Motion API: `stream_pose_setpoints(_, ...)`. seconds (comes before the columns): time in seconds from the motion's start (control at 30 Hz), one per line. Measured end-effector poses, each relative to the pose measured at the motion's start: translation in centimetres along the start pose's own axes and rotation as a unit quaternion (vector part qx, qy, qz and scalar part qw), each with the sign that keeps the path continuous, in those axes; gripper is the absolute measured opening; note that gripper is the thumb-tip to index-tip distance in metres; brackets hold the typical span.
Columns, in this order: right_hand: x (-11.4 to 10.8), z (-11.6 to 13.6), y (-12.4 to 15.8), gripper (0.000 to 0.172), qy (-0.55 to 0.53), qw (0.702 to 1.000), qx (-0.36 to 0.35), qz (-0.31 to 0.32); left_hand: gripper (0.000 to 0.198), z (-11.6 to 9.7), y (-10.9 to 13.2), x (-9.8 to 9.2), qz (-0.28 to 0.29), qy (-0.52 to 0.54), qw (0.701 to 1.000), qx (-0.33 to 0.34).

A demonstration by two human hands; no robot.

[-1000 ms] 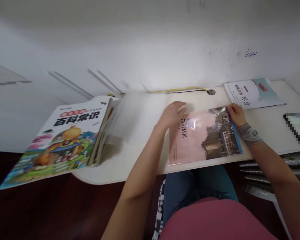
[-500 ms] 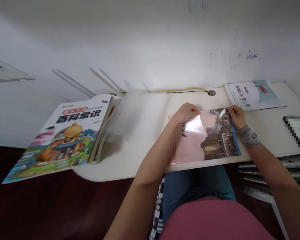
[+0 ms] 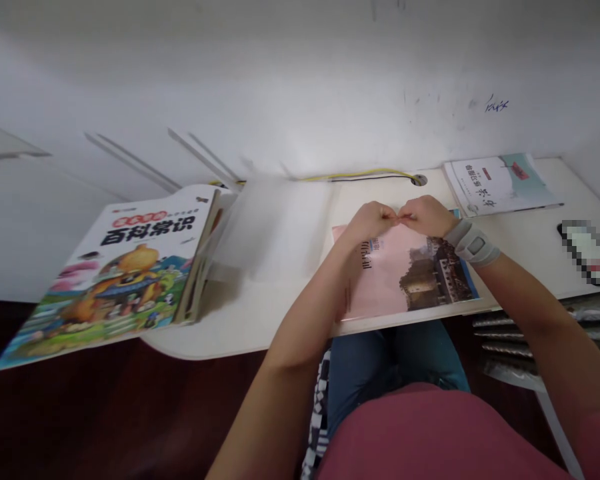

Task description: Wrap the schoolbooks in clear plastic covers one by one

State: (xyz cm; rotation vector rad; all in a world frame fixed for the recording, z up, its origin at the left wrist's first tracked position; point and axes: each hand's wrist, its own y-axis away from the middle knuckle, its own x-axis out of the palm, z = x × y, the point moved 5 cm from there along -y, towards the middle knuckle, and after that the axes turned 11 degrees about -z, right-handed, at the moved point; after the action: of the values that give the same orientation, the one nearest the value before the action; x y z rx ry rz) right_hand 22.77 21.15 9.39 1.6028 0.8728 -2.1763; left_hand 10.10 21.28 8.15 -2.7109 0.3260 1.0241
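A pink book (image 3: 380, 280) with a castle photo lies at the desk's front edge, in what looks like a clear plastic book cover (image 3: 450, 308) reaching slightly past its sides. At its far edge my left hand (image 3: 373, 221) is closed, thumb and fingertips pinched together. Right beside it, my right hand (image 3: 424, 217) pinches at the same edge, fingertips nearly meeting the left ones. The thin edge between the fingers is mostly hidden; it seems to be the plastic cover.
Translucent plastic sheets (image 3: 275, 230) lie left of the pink book. Farther left, a stack topped by an illustrated book (image 3: 135, 267) overhangs the desk. Another book (image 3: 500, 183) and a phone (image 3: 590, 250) rest at right. A yellow cable (image 3: 350, 175) runs along the wall.
My right hand has let go of the book's far right corner and moved left along the far edge to meet my left hand. The left hand stays at nearly the same place.
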Motion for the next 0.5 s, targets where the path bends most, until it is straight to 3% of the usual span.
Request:
stream_pose_setpoints(0.13,0.7,-0.4,-0.3,0.025,-0.011,0.998,0.049,0.033,0.023,0.7,-0.3,0.4,0.003,-0.007,1.000,0.008)
stream_pose_setpoints(0.3,1.6,-2.0,-0.7,0.023,-0.037,0.991,0.107,0.073,0.022,2.0,-2.0,1.1,0.055,-0.063,0.996,0.027)
stream_pose_setpoints(0.5,3.3,-3.4,-1.1,0.024,-0.067,0.981,0.146,0.106,0.024,5.1,-2.1,-0.8,0.060,-0.109,0.992,-0.030)
